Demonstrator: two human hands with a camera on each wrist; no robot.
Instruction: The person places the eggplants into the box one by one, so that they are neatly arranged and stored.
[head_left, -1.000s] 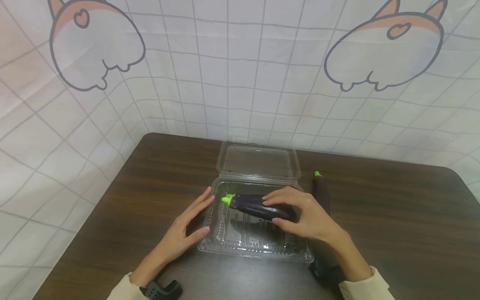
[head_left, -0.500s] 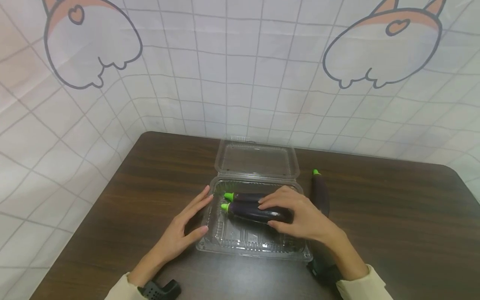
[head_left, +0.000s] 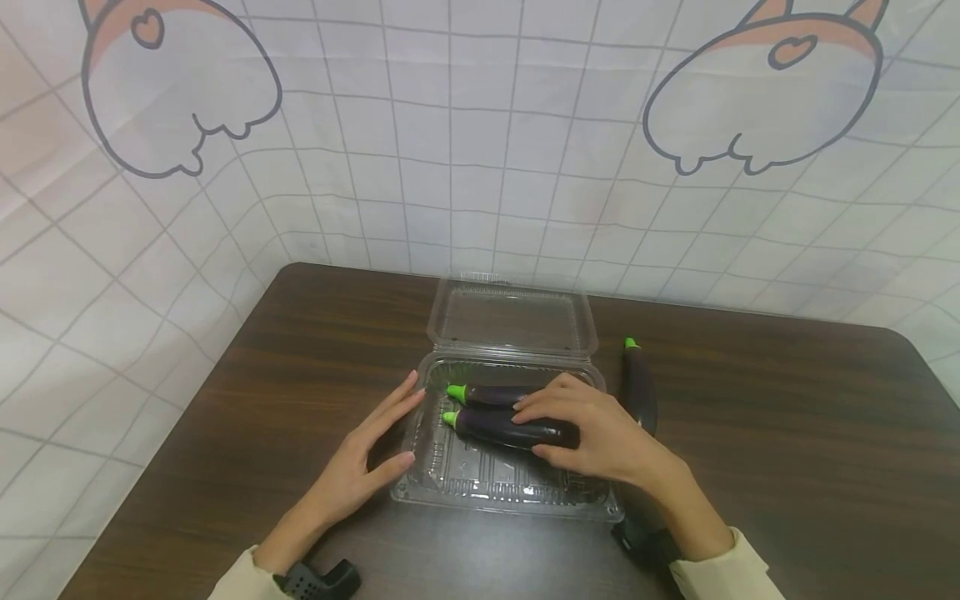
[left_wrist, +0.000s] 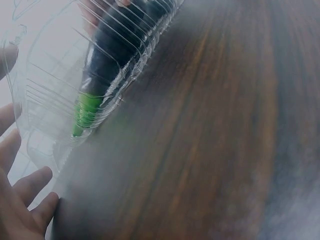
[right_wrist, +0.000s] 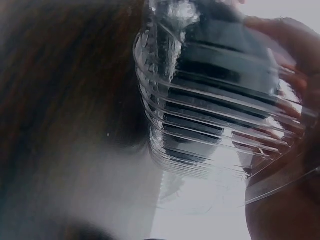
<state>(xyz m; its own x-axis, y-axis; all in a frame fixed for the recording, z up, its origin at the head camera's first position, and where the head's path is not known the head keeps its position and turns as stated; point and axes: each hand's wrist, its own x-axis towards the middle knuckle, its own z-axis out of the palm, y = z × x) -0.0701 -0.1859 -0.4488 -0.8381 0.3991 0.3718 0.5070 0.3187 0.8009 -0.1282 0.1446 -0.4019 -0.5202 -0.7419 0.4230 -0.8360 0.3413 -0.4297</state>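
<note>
The right hand (head_left: 592, 429) grasps the nearer eggplant (head_left: 495, 428) inside one clear container (head_left: 510, 507); a second eggplant (head_left: 491, 396) lies just behind it, and a third eggplant (head_left: 638, 383) rests on the table (head_left: 787, 450) to the right — two in, one out. The single lid (head_left: 513, 321) is folded back. The left hand (head_left: 360, 462), fingers extended and gripping nothing, is at the container's left rim.

Glare on tabletop (head_left: 465, 554), glints on container (head_left: 510, 507); wrist views hazy.
</note>
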